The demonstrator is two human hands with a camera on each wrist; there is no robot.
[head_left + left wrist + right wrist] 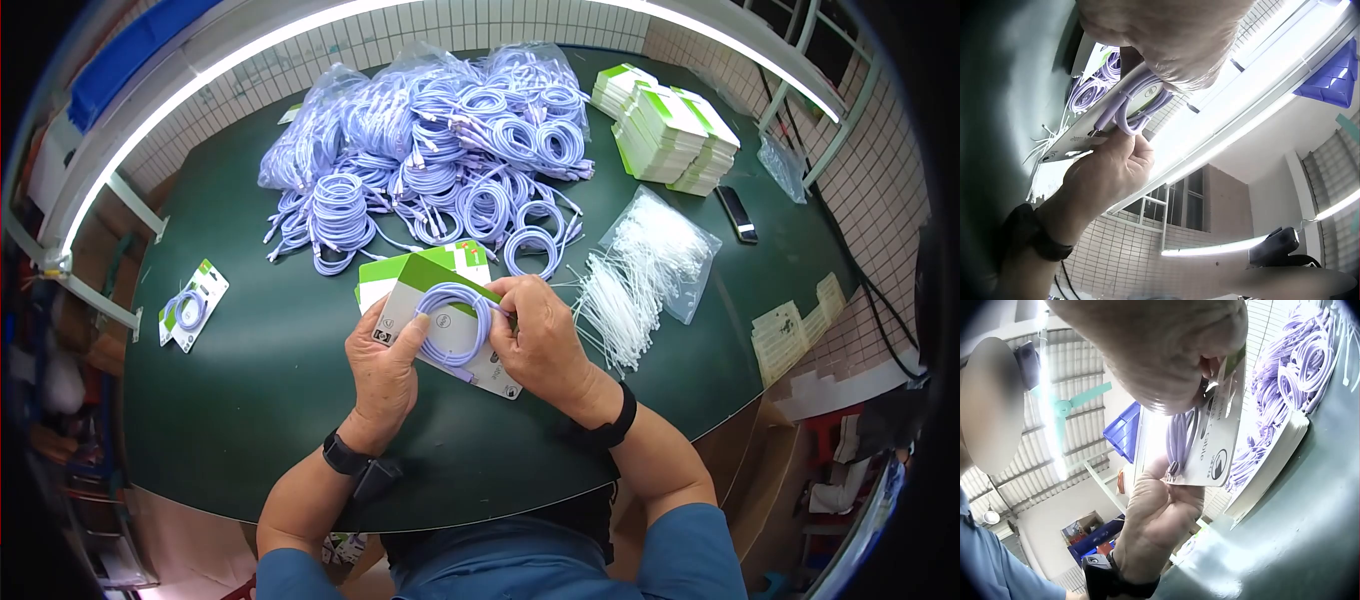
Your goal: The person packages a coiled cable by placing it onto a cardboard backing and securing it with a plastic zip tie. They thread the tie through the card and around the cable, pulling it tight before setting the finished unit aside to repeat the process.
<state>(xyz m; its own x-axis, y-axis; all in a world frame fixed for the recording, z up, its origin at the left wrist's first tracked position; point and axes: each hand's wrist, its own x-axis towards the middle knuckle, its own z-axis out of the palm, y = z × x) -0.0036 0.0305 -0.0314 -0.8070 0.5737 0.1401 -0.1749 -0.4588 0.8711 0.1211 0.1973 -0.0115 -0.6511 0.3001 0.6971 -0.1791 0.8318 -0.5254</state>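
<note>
A coiled lilac cable point(455, 345) lies on a grey and green printed card point(408, 300), tilted above the table. The left hand point(385, 375) grips the card's left edge, its thumb on the coil. At the coil's right side, the right hand point(543, 335) pinches the cable near the card's upper right edge. In the left wrist view the coil point(1141, 103) hangs against the card face, the right hand point(1107, 169) beside it. The right wrist view shows the left hand point(1157, 515) holding the card point(1213, 450) from below; the right hand's fingertips are partly hidden.
Behind the hands lie more cards point(470, 258) and a large heap of lilac cables point(420, 150). White ties point(640, 280) spill from a bag at the right, near a phone point(738, 214) and stacked cards point(670, 135). Carded cables point(195, 305) lie far left.
</note>
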